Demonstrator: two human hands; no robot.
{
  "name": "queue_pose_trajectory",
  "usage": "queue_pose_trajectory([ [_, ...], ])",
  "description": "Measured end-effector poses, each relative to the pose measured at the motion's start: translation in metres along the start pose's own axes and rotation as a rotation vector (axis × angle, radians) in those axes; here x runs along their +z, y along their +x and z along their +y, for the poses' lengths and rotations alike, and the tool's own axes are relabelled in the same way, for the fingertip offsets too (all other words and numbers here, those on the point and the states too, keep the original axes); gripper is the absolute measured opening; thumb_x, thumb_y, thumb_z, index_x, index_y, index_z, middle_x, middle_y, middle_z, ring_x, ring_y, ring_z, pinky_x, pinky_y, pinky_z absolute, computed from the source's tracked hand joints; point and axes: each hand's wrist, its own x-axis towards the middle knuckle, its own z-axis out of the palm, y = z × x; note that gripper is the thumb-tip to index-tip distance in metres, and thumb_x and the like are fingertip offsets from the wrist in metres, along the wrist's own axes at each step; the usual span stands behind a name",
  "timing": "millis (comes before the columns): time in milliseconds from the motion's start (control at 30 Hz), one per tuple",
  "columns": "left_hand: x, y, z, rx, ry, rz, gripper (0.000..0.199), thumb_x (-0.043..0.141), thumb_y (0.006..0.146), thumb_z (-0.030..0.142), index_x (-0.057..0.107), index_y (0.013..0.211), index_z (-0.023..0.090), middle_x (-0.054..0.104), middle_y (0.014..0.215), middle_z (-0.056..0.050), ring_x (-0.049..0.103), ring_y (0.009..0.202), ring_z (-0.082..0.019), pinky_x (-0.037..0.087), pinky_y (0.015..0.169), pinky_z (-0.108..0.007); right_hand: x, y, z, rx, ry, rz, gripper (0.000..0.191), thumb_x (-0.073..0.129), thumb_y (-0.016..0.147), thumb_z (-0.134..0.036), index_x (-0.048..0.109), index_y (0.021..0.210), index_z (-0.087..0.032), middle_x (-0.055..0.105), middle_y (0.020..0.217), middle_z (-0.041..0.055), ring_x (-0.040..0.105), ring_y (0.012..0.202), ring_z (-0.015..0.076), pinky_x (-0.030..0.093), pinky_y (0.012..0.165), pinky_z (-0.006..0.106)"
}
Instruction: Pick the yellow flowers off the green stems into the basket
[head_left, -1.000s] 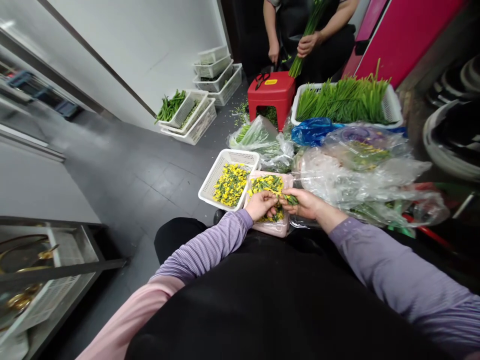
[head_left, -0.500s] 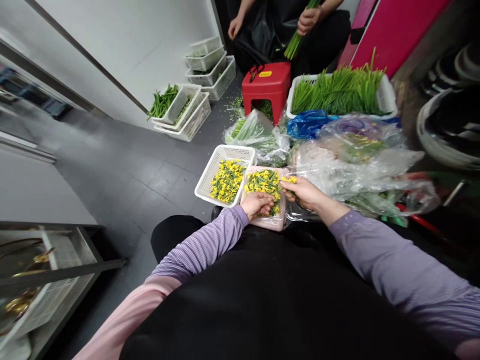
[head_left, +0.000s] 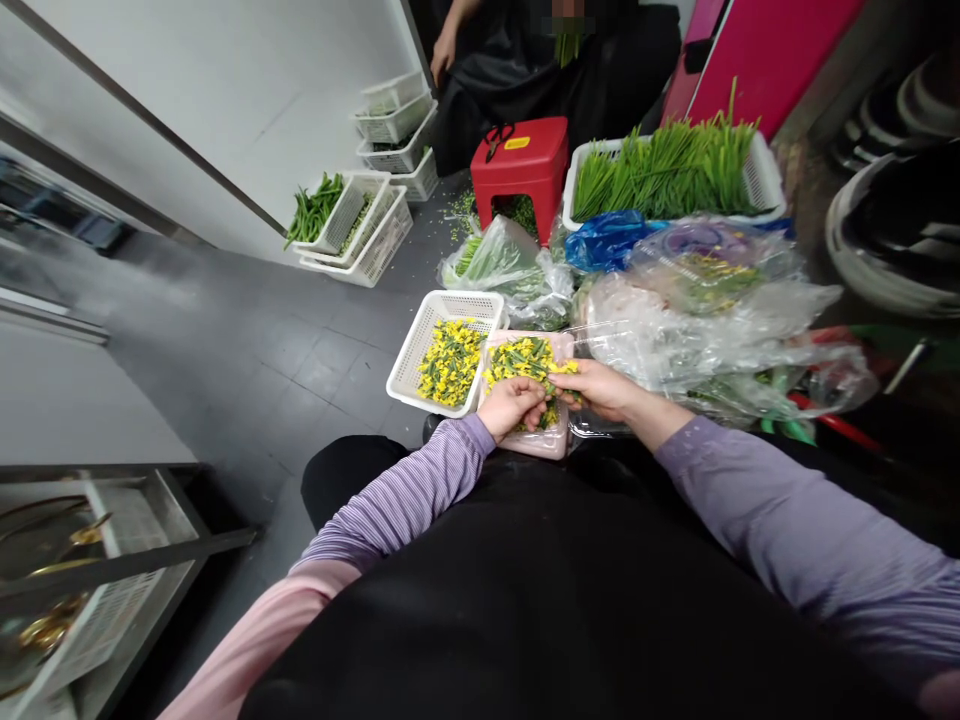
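Over a pale pink tray [head_left: 551, 442] in front of me, my two hands are close together. Yellow flowers with green stems [head_left: 521, 355] lie in this tray. My right hand [head_left: 598, 388] is closed on a small bunch of yellow flowers [head_left: 564, 370]. Curled with its fingertips together, my left hand [head_left: 512, 408] is just left of that bunch; what it pinches, if anything, is too small to make out. Touching the tray's left side is a white perforated basket [head_left: 409, 375] with more loose yellow flowers [head_left: 452, 365] in it.
Plastic bags of greens [head_left: 645, 320] lie to the right and ahead. Beyond them stand a red stool [head_left: 517, 170] with scissors [head_left: 497, 140] on top and a white crate [head_left: 769, 170] of long green stalks. Stacked baskets [head_left: 375, 250] line the wall. A co-worker [head_left: 487, 90] sits opposite.
My right hand has moved slightly left with its flowers, closer to my left hand. The co-worker's bunch of green stalks is higher and partly out of view. The camera view has shifted slightly.
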Motion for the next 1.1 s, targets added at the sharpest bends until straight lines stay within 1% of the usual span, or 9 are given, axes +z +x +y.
queue_pose_trajectory([
  [67, -0.004, 0.002, -0.002, 0.013, 0.063, 0.001, 0.024, 0.054, 0.075, 0.034, 0.051, 0.081, 0.011, 0.052, 0.057, 0.003, 0.043, 0.039, -0.002, 0.037, 0.04, -0.015, 0.002, -0.002, -0.003, 0.021, 0.076, -0.014, 0.028, 0.071, 0.058, -0.031, 0.05, 0.069, -0.015, 0.049, 0.054, -0.0031, 0.039, 0.043, 0.0049, 0.026, 0.038, 0.019],
  [133, -0.008, 0.006, -0.007, -0.039, 0.225, -0.014, 0.026, 0.049, 0.077, 0.037, 0.053, 0.08, 0.011, 0.051, 0.055, 0.002, 0.044, 0.039, -0.004, 0.037, 0.041, -0.016, 0.001, -0.002, -0.006, 0.016, 0.145, -0.003, 0.027, 0.069, 0.06, -0.029, 0.049, 0.072, -0.015, 0.049, 0.056, -0.003, 0.039, 0.044, 0.0052, 0.027, 0.039, 0.019],
  [233, -0.013, 0.018, -0.024, -0.16, 0.709, 0.013, 0.037, 0.044, 0.078, 0.044, 0.056, 0.064, 0.012, 0.052, 0.05, -0.002, 0.05, 0.047, -0.008, 0.04, 0.048, -0.019, -0.004, -0.001, -0.01, -0.007, 0.224, 0.037, 0.019, 0.061, 0.066, -0.028, 0.048, 0.073, -0.017, 0.05, 0.059, -0.002, 0.041, 0.045, 0.0064, 0.03, 0.041, 0.02],
  [333, -0.012, 0.036, -0.047, -0.091, 1.128, 0.075, 0.032, 0.05, 0.074, 0.042, 0.059, 0.061, 0.014, 0.06, 0.063, -0.008, 0.057, 0.065, -0.015, 0.042, 0.063, -0.023, -0.01, 0.0, -0.013, 0.008, 0.265, 0.067, 0.009, 0.052, 0.069, -0.024, 0.05, 0.071, -0.016, 0.052, 0.062, 0.0003, 0.046, 0.049, 0.0084, 0.033, 0.043, 0.021],
  [400, -0.008, 0.049, -0.061, -0.08, 1.236, 0.068, 0.023, 0.053, 0.073, 0.034, 0.062, 0.068, 0.013, 0.062, 0.075, -0.011, 0.058, 0.076, -0.018, 0.041, 0.072, -0.026, -0.012, 0.0, -0.014, 0.03, 0.252, 0.077, 0.008, 0.049, 0.068, -0.02, 0.051, 0.074, -0.016, 0.053, 0.062, 0.0008, 0.05, 0.052, 0.0102, 0.034, 0.043, 0.021],
  [600, 0.002, 0.072, -0.08, -0.277, 1.221, 0.062, 0.027, 0.061, 0.064, 0.034, 0.062, 0.08, 0.012, 0.062, 0.086, -0.013, 0.058, 0.084, -0.023, 0.041, 0.077, -0.032, -0.008, -0.005, -0.02, 0.025, 0.197, 0.084, 0.015, 0.053, 0.066, -0.02, 0.054, 0.08, -0.017, 0.054, 0.061, 0.0003, 0.052, 0.053, 0.0113, 0.033, 0.041, 0.02],
  [767, 0.004, 0.071, -0.081, -0.337, 1.175, 0.121, 0.022, 0.064, 0.059, 0.029, 0.062, 0.075, 0.013, 0.062, 0.078, -0.012, 0.059, 0.076, -0.023, 0.043, 0.07, -0.031, -0.006, -0.002, -0.022, 0.002, 0.225, 0.098, 0.011, 0.052, 0.067, -0.019, 0.054, 0.078, -0.016, 0.055, 0.061, 0.0006, 0.049, 0.048, 0.0093, 0.034, 0.04, 0.019],
  [933, -0.006, 0.06, -0.071, -0.295, 1.036, 0.131, 0.012, 0.066, 0.058, 0.022, 0.059, 0.064, 0.013, 0.058, 0.058, -0.003, 0.056, 0.06, -0.014, 0.042, 0.058, -0.023, -0.007, 0.001, -0.02, 0.044, 0.241, 0.177, 0.01, 0.051, 0.068, -0.012, 0.056, 0.076, -0.014, 0.056, 0.062, 0.0022, 0.054, 0.051, 0.0105, 0.04, 0.042, 0.02],
  [1100, -0.029, 0.038, -0.045, -0.292, 0.675, 0.098, 0.017, 0.057, 0.071, 0.028, 0.051, 0.062, 0.014, 0.048, 0.04, 0.004, 0.045, 0.036, -0.007, 0.039, 0.042, -0.019, -0.005, 0.004, -0.013, 0.13, 0.133, 0.241, 0.009, 0.055, 0.068, -0.007, 0.056, 0.075, -0.013, 0.055, 0.059, 0.0009, 0.052, 0.049, 0.0076, 0.044, 0.044, 0.018],
])
